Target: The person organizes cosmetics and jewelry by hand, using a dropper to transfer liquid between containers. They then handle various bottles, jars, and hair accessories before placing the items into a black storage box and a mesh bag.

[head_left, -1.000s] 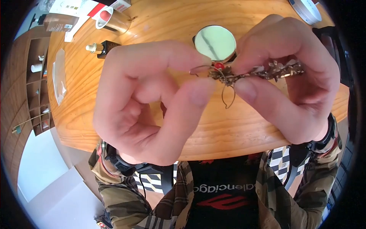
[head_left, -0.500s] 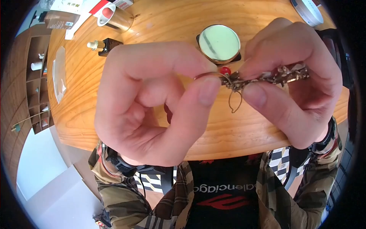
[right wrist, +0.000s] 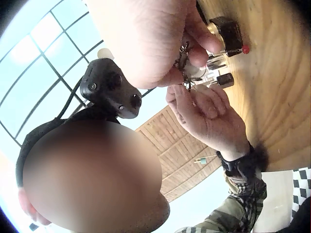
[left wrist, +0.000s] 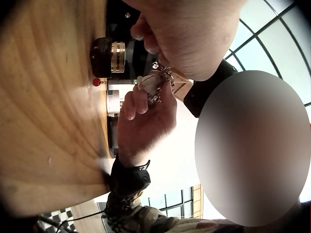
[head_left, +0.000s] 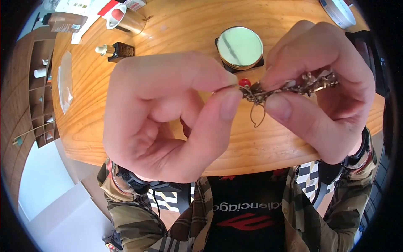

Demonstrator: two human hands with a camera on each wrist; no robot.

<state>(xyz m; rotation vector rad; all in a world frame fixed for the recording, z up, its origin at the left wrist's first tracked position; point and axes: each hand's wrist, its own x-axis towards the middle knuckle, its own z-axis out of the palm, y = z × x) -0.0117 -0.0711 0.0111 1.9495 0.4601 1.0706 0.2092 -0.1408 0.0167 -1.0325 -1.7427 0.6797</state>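
Observation:
A dark bronze-coloured jewellery piece (head_left: 323, 80) with small flower shapes is held up between both hands in the head view. From its left end, a thin leaf-shaped wire loop (head_left: 257, 122) sticks down, and a red bead (head_left: 244, 82) shows beside it. My right hand (head_left: 312, 119) pinches the piece between thumb and forefinger, its flowered part lying toward the palm. The left hand (head_left: 126, 109) brings thumb and forefinger together on a fine wire at that end. In the left wrist view, the bead (left wrist: 96, 82) hangs on a short chain.
Beyond the hands, a round mirror (head_left: 240, 47) stands on the wooden table (head_left: 180, 29). To the left are a dropper bottle (head_left: 122, 51), a gold cup-like container (head_left: 133, 23) and a clear plastic bag (head_left: 65, 84). A white round tub (head_left: 338, 12) sits at the far right.
The left thumb and forefinger have closed together on the wire, which showed in a gap between them earlier. Both hands and the jewellery piece have shifted slightly right and toward the body.

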